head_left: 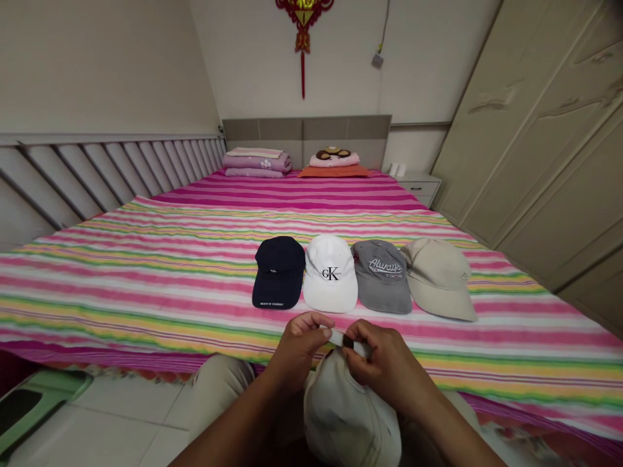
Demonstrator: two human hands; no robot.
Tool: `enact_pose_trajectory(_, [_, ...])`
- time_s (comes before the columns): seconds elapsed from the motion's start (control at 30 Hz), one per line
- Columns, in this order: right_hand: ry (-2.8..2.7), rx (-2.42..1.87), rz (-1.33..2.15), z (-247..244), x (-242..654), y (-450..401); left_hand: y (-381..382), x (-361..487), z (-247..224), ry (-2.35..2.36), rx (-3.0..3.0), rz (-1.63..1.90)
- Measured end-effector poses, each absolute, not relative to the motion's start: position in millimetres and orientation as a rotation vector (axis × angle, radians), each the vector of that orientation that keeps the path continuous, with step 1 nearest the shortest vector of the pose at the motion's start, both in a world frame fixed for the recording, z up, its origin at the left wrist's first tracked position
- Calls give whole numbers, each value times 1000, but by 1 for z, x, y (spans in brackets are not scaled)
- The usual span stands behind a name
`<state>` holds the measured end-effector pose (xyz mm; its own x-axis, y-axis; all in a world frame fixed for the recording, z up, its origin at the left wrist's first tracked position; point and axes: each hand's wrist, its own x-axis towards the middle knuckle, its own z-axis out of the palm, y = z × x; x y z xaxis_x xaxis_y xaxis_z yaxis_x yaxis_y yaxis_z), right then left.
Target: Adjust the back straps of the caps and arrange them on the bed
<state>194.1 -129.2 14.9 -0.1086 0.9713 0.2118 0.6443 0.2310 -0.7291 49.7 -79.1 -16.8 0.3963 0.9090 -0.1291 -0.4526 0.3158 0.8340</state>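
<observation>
A pale baseball cap (350,415) hangs over my lap, its back strap turned up toward the bed. My left hand (304,344) pinches one end of the light strap (335,337) between thumb and fingers. At the strap's other side, next to a small dark brown piece (347,342), my right hand (382,357) is closed on it. Beyond my hands several caps lie in a row: a navy cap (279,272), a white cap (331,266) with "CK"-like letters, a grey cap (382,279) reading "Always", and a beige cap (438,279).
The caps rest on a striped bedspread (146,272). Folded purple bedding (256,163) and a pink and orange stack (334,163) lie by the headboard (272,133). A railing (111,172) borders the left, a wardrobe (530,162) the right. A green stool (48,395) stands lower left.
</observation>
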Motion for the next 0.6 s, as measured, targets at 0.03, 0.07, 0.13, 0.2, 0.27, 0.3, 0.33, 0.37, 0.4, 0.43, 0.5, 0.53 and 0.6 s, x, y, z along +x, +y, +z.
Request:
enact_pose_trajectory(0.03, [-1825,-1480,642,16,195,-129,-79,50,-16,680,789,1007])
enact_pose_trajectory(0.07, [-1819,-1480,664,16,196,-129,-79,50,-15,682,779,1022])
enact_pose_trajectory(0.13, [-1811,-1496,698,17,197,-130,-79,49,-14,681,781,1041])
enact_pose_trajectory(0.2, [-1804,-1515,740,17,199,-130,-79,48,-13,674,799,1044])
enact_pose_trajectory(0.27, [-1790,-1525,806,17,200,-129,-77,46,-14,673,819,1046])
enact_pose_trajectory(0.3, [-1784,-1528,835,17,201,-129,-76,45,-14,678,832,1047])
enact_pose_trajectory(0.33, [-1779,-1530,852,17,201,-128,-74,44,-14,692,851,1044])
enact_pose_trajectory(0.37, [-1777,-1532,859,18,201,-127,-73,43,-14,710,883,1026])
enact_pose_trajectory(0.4, [-1779,-1537,857,18,202,-126,-71,42,-14,734,929,997])
enact_pose_trajectory(0.43, [-1786,-1546,850,19,201,-125,-68,41,-12,758,985,955])
enact_pose_trajectory(0.5, [-1810,-1559,831,22,200,-122,-62,40,-6,777,1124,849])
enact_pose_trajectory(0.53, [-1827,-1552,814,23,199,-120,-59,39,-1,754,1205,779])
enact_pose_trajectory(0.6, [-1860,-1515,781,24,198,-115,-54,40,7,657,1344,598])
